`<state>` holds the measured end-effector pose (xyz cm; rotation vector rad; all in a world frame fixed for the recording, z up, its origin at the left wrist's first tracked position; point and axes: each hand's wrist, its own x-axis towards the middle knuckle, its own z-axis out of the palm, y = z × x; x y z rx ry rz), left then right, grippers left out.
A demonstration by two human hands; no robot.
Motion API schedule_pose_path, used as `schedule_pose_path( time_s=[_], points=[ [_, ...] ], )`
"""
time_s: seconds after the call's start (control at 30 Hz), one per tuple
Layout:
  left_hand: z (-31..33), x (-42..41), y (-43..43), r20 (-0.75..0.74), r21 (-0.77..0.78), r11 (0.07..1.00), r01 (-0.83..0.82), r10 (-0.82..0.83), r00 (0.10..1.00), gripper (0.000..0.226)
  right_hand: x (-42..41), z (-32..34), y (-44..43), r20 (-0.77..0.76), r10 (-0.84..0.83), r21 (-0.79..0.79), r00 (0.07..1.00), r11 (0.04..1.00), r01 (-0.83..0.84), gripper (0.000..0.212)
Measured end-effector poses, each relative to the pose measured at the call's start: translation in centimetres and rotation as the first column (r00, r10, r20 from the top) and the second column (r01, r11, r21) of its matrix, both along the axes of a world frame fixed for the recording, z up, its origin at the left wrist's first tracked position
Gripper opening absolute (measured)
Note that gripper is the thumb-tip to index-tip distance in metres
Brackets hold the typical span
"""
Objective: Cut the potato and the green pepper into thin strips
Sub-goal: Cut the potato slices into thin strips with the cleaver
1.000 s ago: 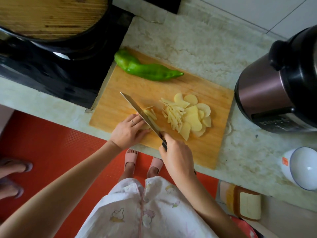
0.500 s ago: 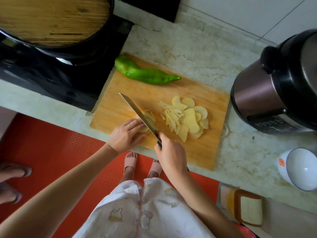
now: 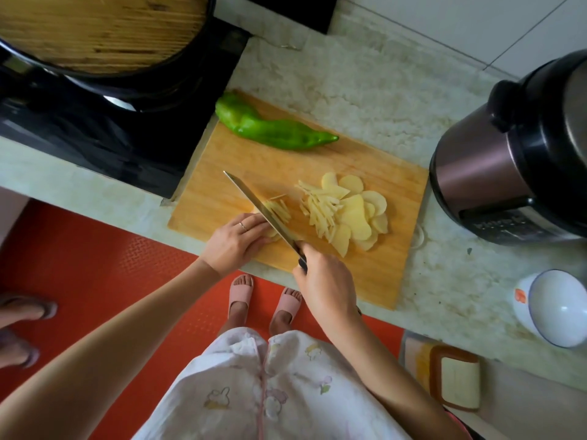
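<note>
A rectangular pale wooden cutting board [image 3: 365, 274] lies askew on the mottled stone countertop [image 3: 365, 100]. The right hand [image 3: 327, 285], at the board's near edge, has its fingers wrapped tight round the dark handle of a steel-bladed kitchen knife [image 3: 261, 211]. The blade runs diagonally toward the board's left edge. The left hand [image 3: 233, 244], a ring on one finger, has its fingers curled down on a small stack of potato slices [image 3: 273, 235] near the near-left corner, holding them in place with the knuckles against the blade's flat.

Just right of the blade lies a little bunch of cut potato strips [image 3: 281, 211], which looks fuller than a second ago, when only a few strips lay there. Both hands and the knife tip sit almost where they did then.

Toward the right edge, the heap of round pale-yellow potato slices and strips [image 3: 352, 214] is unchanged. The long glossy green pepper [image 3: 273, 132], whole, lies along the far edge from the far-left corner as before.

Off the board's right edge stands a brown-and-black electric cooker [image 3: 514, 160], which sits further into view than a second ago. A white bowl [image 3: 559, 309] stands near the countertop's front edge. A black stove [image 3: 127, 144] carries a dark pot with a wooden lid [image 3: 95, 27].
</note>
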<state>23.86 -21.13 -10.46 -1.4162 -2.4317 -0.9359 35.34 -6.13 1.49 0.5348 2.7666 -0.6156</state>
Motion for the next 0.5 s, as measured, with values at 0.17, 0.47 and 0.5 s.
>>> schedule_pose_path(
  time_s=[0.17, 0.47, 0.5],
  points=[
    [0.3, 0.1, 0.0, -0.005, 0.019, 1.0, 0.014, -0.014, 1.0, 0.041, -2.1, -0.8, -0.6, 0.002, -0.006, 0.001, 1.0, 1.0, 0.006, 0.018],
    [-0.4, -0.2, -0.1, 0.037, 0.039, 0.999, 0.006, -0.007, 0.999, 0.037, 0.3, 0.0, -0.3, -0.014, 0.014, 0.033, 1.0, 0.999, -0.013, 0.035],
    [-0.5, -0.2, -0.1, 0.042, 0.035, 0.999, 0.004, -0.006, 0.999, 0.039, 0.3, 0.0, -0.4, -0.005, 0.018, 0.036, 1.0, 0.999, -0.018, 0.037]
  ],
)
